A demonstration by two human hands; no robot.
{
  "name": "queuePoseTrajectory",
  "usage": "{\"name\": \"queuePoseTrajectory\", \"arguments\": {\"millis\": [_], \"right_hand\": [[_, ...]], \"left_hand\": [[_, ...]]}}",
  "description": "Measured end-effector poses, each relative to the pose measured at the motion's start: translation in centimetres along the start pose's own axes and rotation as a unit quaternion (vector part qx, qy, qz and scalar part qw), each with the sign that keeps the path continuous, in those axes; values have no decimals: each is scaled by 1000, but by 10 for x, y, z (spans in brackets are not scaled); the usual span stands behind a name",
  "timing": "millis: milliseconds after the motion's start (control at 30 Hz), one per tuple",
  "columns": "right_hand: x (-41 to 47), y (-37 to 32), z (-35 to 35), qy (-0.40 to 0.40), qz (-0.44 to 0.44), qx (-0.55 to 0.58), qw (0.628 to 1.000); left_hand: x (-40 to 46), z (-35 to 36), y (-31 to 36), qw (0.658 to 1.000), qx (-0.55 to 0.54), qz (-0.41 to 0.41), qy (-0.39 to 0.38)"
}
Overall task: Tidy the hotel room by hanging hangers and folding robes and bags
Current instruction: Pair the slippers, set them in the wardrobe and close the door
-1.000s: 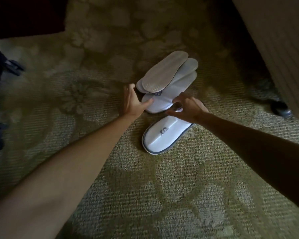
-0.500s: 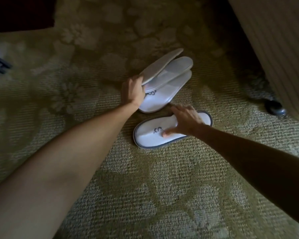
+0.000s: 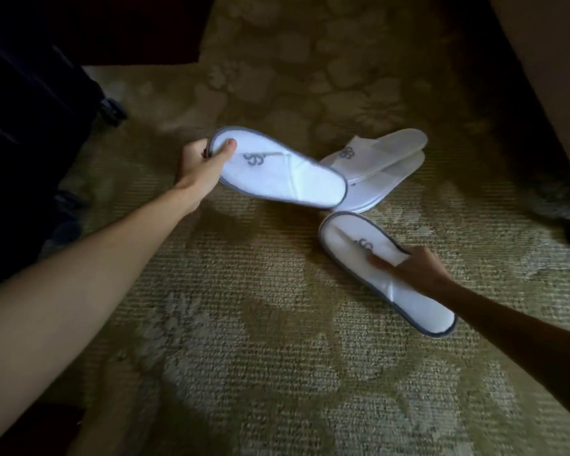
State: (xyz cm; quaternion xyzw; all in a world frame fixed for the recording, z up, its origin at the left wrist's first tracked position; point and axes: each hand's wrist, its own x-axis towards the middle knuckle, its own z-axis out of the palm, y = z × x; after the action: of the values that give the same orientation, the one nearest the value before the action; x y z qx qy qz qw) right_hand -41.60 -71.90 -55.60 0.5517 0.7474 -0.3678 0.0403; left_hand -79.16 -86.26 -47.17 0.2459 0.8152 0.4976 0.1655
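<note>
The left hand [image 3: 196,167] pinches one slipper [image 3: 278,172] off the carpet [image 3: 244,357], the right hand [image 3: 415,269] grips another slipper [image 3: 408,291] lying under it, and no hangers, robes or bags show yet.

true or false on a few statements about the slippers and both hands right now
1. The left hand grips the toe end of a grey-trimmed slipper. True.
2. The right hand is empty, away from any slipper. False: its fingers rest on the second grey-trimmed slipper lying on the carpet.
3. Two plain white slippers lie overlapped beyond the trimmed ones. True.
4. The floor is bare wood. False: it is patterned carpet.
5. The slipper in the left hand shows its sole. False: its embroidered top faces the camera.
</note>
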Motion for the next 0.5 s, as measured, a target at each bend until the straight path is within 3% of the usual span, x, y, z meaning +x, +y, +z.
{"name": "queuePoseTrajectory", "arguments": {"millis": [200, 367, 500], "right_hand": [[-19, -49, 1, 21, 16, 41, 999], [-37, -94, 55, -5, -12, 47, 999], [-46, -113, 98, -37, -4, 43, 998]], "left_hand": [[-24, -67, -14, 982, 129, -82, -114], [-70, -70, -57, 939, 169, -127, -271], [-96, -61, -103, 915, 219, -156, -300]]}}
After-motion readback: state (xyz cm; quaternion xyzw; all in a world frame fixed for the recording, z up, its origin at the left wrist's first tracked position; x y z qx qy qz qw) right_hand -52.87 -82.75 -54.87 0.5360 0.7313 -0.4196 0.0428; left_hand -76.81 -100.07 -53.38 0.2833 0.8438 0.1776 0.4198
